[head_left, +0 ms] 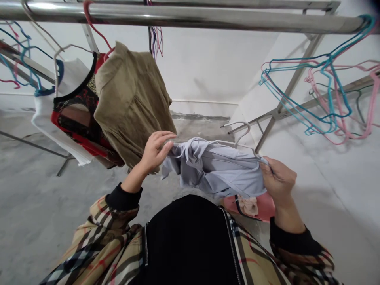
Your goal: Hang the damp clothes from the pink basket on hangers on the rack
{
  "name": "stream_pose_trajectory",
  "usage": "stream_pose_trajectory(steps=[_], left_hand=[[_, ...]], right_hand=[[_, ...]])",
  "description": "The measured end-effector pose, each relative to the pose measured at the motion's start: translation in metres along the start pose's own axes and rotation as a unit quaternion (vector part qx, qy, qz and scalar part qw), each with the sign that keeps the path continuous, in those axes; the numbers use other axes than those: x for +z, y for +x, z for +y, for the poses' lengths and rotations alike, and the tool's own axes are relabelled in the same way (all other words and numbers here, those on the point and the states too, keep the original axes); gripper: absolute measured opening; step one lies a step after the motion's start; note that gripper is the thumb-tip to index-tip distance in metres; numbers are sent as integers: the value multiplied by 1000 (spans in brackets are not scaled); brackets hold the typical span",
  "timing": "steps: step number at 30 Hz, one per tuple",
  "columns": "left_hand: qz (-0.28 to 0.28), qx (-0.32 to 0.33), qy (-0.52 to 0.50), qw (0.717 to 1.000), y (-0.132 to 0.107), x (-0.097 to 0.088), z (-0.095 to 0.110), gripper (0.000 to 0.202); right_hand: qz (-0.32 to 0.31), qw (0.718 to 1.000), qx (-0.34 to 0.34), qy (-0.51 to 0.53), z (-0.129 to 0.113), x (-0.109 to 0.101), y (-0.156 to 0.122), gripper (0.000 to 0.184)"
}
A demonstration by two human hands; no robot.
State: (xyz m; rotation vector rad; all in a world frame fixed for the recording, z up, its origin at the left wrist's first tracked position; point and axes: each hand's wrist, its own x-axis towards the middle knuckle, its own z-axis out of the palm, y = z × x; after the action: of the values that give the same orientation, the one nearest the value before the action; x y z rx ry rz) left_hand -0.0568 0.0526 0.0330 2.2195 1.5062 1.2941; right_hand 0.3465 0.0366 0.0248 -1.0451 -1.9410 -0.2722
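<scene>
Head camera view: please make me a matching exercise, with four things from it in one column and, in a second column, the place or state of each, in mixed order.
Things
1. grey garment
2. olive garment
3. blue and pink hangers
4. pink basin

Places or states
A. empty, hooked on the metal rail at the right
B. low down, partly hidden under cloth
C. held between the left hand and the right hand
D. hanging at the upper left, beside a red and black garment

Pairs: 1-C, 2-D, 3-A, 4-B
</scene>
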Motion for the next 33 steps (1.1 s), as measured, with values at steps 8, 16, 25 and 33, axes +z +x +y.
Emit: stream_pose_trajectory(steps=[8,16,25,33], left_hand=[[-124,10,32,992,20,10,39,48],[-66,55,28,996,23,28,38,35],[-43,127,101,986,13,33,36,31],[16,81,19,996,21,21,24,27]], right_hand=[[-28,1000,-12,-1,-10,16,3,19],[-54,995,34,81,-19,19,18,19],[-54,969,119,211,-28,15,30,25],[-326,902,172,224,-13,-14,28,34]])
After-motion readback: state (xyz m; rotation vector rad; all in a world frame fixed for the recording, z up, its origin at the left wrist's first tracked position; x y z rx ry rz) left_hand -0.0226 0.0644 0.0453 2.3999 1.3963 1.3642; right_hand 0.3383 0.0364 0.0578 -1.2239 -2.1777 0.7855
